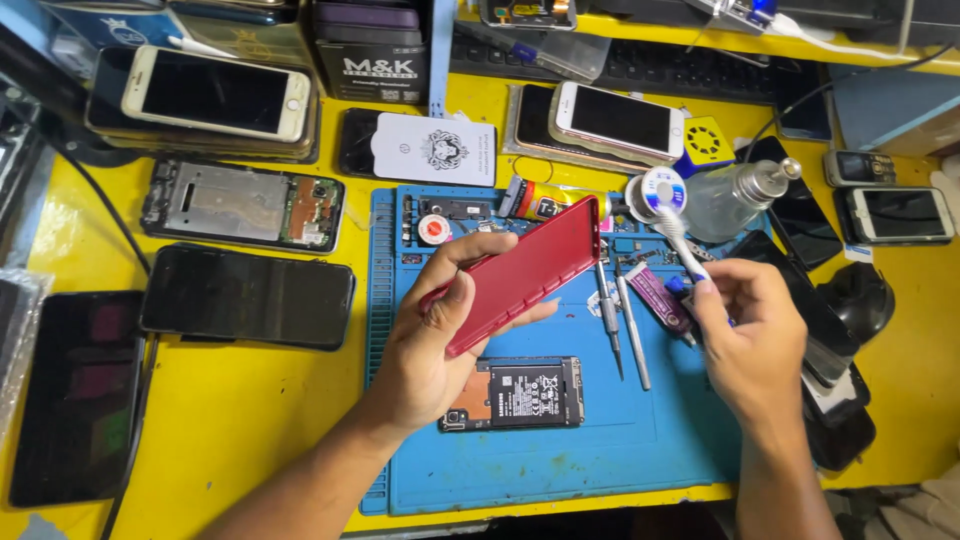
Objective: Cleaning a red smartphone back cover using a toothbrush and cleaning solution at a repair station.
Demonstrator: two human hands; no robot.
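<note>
Opened phone (515, 393); screwdrivers (610, 322); glass bottle (735, 195).

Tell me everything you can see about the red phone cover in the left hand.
The red phone cover is a thin, smooth shell that looks like plastic, with small cutouts along one long edge. The left hand holds it tilted above the blue work mat, thumb on the lower edge, fingers behind it. It hangs over an opened phone without touching it.

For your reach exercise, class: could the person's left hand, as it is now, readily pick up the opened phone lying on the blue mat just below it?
Probably not at once. The left hand is already gripping the red back cover, so its fingers are taken. The opened phone lies uncovered right beside that hand on the blue mat, so nothing else bars the way.
</note>
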